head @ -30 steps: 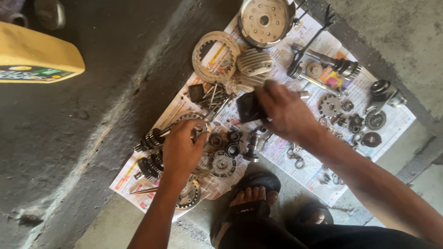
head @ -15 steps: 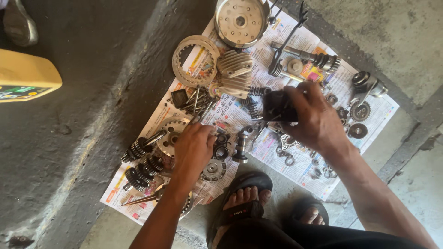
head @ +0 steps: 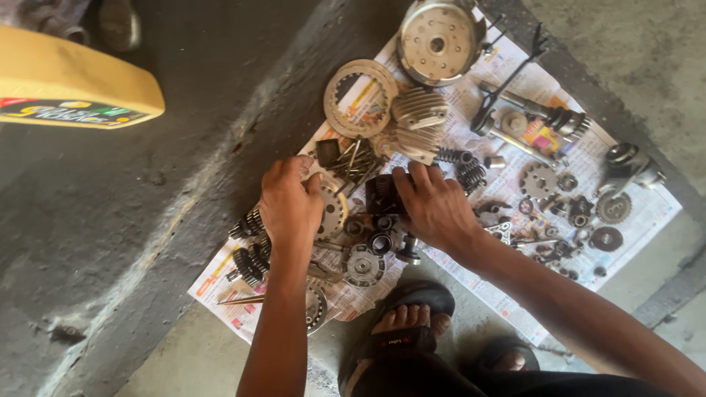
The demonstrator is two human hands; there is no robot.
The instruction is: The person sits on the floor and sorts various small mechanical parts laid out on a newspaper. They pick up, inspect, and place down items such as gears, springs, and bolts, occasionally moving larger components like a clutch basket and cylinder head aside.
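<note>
Head view: my right hand (head: 434,206) has carried the dark block (head: 384,195) down from mid-air onto the newspaper (head: 507,294), fingers clamped on it; my left hand (head: 290,206) presses flat, fingers together, on gears (head: 250,261).

Engine parts laid on newspaper (head: 566,165) spread over floor. Drum housing (head: 439,40) at far edge; friction ring (head: 360,99) to its left, finned cyl. head (head: 419,121) betw. them, nearer. Springs (head: 467,167) right of head. Gear shafts (head: 248,246) at sheet's left edge; sprocket (head: 538,179) toward right
</note>
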